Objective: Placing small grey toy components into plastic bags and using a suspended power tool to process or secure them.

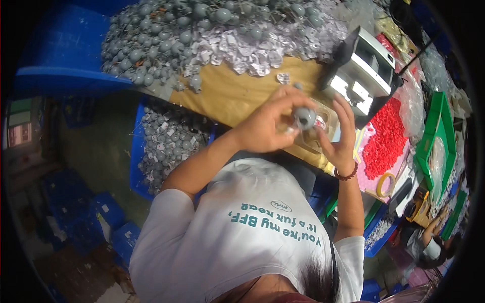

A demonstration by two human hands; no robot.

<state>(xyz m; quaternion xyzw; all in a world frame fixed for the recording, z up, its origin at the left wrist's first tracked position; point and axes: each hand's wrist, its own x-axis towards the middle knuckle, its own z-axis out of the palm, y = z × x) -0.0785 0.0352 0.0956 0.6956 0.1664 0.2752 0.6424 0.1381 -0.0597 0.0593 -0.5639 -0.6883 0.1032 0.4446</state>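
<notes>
Head view: my left hand (265, 126) pinches grey ball (305, 117) at fingertips, raised over worktop (227, 96). My right hand (339, 136) cups clear wrapper (314, 135) beneath, fingers curled, steadying it. Grey ball heap (166, 40) lies beyond, within reach.

Grey ball (304, 117), red beads (385, 139)

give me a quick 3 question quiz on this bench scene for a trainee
1. True or false: the left hand grips the round grey plastic part.
2. The heap of small red pieces lies on which side of the hands: A left, B right?
3. What does the right hand wear at the wrist?

Key: 1 true; 2 B; 3 a dark red bead bracelet.
</notes>
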